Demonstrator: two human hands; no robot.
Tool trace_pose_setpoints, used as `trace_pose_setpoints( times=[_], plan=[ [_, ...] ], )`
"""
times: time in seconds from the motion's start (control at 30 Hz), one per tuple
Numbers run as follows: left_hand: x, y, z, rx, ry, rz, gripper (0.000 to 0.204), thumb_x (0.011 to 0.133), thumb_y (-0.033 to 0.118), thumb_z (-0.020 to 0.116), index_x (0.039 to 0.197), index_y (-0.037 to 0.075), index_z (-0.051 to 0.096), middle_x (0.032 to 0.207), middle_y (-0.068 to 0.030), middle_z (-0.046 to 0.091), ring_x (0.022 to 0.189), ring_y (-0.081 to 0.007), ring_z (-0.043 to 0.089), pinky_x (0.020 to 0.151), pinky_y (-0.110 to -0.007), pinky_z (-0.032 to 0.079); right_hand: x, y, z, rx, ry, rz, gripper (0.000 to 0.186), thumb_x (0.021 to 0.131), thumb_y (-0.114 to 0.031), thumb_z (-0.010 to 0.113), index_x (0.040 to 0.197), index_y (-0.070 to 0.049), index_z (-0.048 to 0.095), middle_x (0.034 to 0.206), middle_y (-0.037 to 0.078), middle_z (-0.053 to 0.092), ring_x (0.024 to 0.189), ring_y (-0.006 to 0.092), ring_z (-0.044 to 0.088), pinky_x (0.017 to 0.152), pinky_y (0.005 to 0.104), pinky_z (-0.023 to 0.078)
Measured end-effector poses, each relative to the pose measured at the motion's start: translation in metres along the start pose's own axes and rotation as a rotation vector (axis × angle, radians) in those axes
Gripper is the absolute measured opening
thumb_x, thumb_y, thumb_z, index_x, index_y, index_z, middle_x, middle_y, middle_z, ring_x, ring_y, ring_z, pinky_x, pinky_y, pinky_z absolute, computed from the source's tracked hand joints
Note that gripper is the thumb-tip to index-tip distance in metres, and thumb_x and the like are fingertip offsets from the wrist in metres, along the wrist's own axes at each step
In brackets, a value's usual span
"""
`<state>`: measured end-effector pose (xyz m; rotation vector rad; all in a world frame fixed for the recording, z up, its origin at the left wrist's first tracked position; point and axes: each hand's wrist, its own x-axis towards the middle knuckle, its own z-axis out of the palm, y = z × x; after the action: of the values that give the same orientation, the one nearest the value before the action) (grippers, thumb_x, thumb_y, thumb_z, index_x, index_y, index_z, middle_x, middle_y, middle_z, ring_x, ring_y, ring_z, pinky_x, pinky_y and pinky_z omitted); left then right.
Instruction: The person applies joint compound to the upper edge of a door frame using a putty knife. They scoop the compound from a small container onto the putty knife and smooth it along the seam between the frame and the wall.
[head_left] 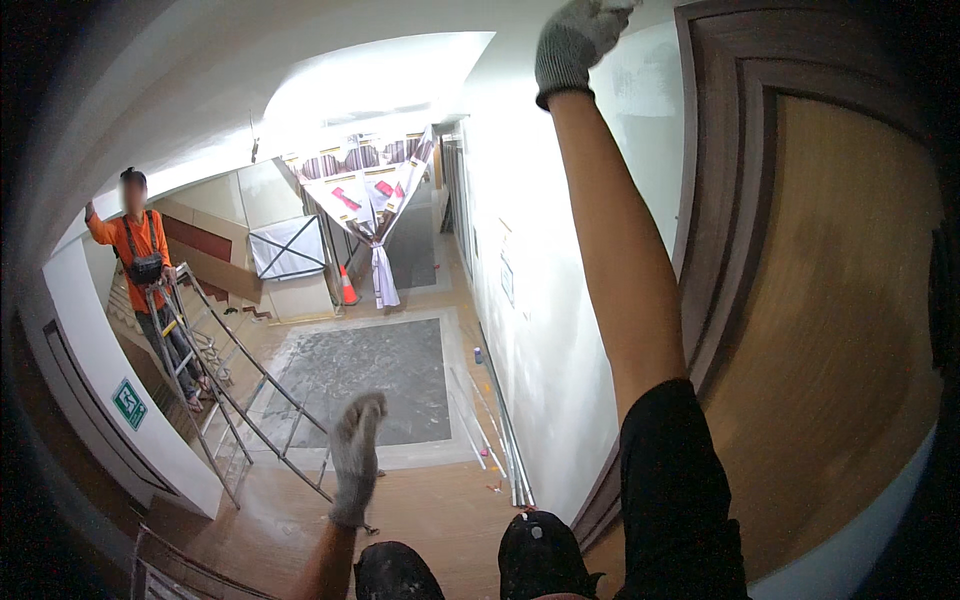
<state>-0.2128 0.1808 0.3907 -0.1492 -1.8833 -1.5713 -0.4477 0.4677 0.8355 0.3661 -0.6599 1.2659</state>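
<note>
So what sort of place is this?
It looks like an indoor corridor, probably under renovation. A person in orange is up at a metal ladder, an orange traffic cone stands further along, and long thin strips lie along the base of the white wall.

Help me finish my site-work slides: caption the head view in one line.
Gloved right hand raised high, gloved left hand lower, with a co-worker in orange at a metal stepladder beyond.

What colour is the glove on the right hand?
The knit glove is grey with a dark cuff edge, shown in the head view.
</note>
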Motion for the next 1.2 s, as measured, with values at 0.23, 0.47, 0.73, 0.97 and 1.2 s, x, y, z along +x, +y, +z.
trace_pose_setpoints(
  times=[0.23,0.47,0.73,0.97,1.2],
  plan=[
    [-0.12,-0.061,-0.069,0.026,0.124,-0.207,0.022,0.101,0.011,0.057,0.114,-0.004,0.066,0.105,-0.0088,0.067,0.101,-0.0159,0.062,0.092,-0.03,0.049,0.023,-0.069,0.085,-0.244,0.284,0.172,0.066,0.096,-0.02,0.053,0.15,0.011,0.029,0.141,0.035,0.046,0.125,0.0467,0.053,0.109,0.0509,0.043],
    [-0.182,-0.054,-0.187,0.087,0.309,-0.268,0.021,0.101,0.009,0.058,0.117,-0.004,0.064,0.114,-0.0093,0.065,0.108,-0.0164,0.06,0.097,-0.033,0.049,0.045,-0.097,0.176,-0.527,0.458,0.355,0.07,0.1,-0.025,0.044,0.15,0.019,0.021,0.152,0.037,0.035,0.135,0.0455,0.048,0.114,0.0453,0.039],
    [-0.147,-0.036,-0.234,0.308,0.289,-0.058,0.026,0.103,0.011,0.055,0.117,-0.007,0.066,0.113,-0.0134,0.065,0.108,-0.0204,0.061,0.096,-0.033,0.048,-0.001,-0.137,0.213,-0.865,0.059,0.018,0.064,0.102,-0.022,0.043,0.149,0.018,0.027,0.144,0.04,0.042,0.136,0.0435,0.047,0.113,0.0406,0.041],
    [-0.096,-0.023,-0.202,0.182,0.181,-0.059,0.026,0.103,0.011,0.053,0.118,-0.007,0.066,0.116,-0.0139,0.065,0.111,-0.0206,0.061,0.098,-0.032,0.048,-0.073,-0.11,0.146,-0.17,-0.179,-0.016,0.044,0.099,-0.021,0.05,0.133,0.006,0.048,0.121,0.028,0.056,0.118,0.0387,0.055,0.105,0.0467,0.043],
    [-0.139,-0.03,-0.18,0.224,0.082,-0.161,0.024,0.102,0.01,0.055,0.115,-0.007,0.066,0.108,-0.0106,0.065,0.102,-0.0159,0.062,0.092,-0.031,0.049,0.004,0.025,0.049,0.275,-0.385,-0.124,0.02,0.093,-0.017,0.061,0.111,-0.009,0.061,0.097,0.012,0.064,0.097,0.0259,0.061,0.087,0.0447,0.051]
  ],
)
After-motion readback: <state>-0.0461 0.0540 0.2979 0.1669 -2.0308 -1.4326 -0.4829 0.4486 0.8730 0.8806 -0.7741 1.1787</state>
